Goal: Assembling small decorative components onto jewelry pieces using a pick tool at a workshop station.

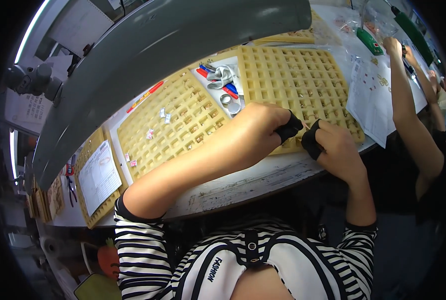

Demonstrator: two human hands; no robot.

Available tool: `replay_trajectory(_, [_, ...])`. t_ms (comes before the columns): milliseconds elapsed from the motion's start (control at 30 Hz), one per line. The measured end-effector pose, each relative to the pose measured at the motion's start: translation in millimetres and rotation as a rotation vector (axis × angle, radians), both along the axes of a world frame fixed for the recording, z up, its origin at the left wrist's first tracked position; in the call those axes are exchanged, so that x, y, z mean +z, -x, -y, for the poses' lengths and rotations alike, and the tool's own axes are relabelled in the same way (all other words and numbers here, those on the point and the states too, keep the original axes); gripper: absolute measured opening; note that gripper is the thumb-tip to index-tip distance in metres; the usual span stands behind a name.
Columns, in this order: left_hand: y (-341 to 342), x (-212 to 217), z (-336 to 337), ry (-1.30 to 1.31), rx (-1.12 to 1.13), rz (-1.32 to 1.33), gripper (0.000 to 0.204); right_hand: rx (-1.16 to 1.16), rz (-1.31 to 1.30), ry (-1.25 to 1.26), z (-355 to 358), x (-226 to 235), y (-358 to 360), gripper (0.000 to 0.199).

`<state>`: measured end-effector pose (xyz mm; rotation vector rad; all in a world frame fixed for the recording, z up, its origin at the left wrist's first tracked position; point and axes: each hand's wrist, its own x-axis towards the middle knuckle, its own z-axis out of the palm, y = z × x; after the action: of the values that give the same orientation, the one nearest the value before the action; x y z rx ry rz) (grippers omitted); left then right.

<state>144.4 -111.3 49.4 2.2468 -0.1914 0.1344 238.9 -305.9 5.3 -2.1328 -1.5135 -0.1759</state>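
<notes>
My left hand (269, 124) and my right hand (337, 146) come close together over the near edge of the right-hand yellow tray (263, 55). Black covers wrap the fingertips of both. Each hand is closed in a pinch; whatever lies between the fingers is too small to make out. The tray is a grid of square pockets, and small gold-coloured pieces sit in many of them. A second yellow grid tray (138, 125) lies to the left, partly behind my left forearm. It holds similar pieces, and a few small printed tags (150, 134) rest on it.
Between the trays lie a grey cloth (224, 76), pens (230, 92) and small round tins (234, 107). A large grey lamp hood (183, 37) arches over the table. Papers (99, 175) lie on another tray at left, beside pliers (72, 190). A co-worker's arms (403, 95) work at right.
</notes>
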Motion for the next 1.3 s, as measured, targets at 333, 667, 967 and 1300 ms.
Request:
replay_trajectory(333, [30,6,-39,-0.141,0.097,0.028,0.011,0.032,-0.013,-0.024,-18,16,7,0.009])
replay_trajectory(667, [96,14,-121,0.044,0.528,-0.164,0.019,0.433,0.018,-0.058,-107,37,41,0.010])
replay_trajectory(967, [113,-5,-130,0.173,0.595,-0.208,0.018,0.637,0.179,0.115,-170,33,64,0.007])
replay_trajectory(1300, [120,-32,-134,0.190,0.515,-0.107,0.016,0.601,0.183,0.344,-181,33,72,0.009])
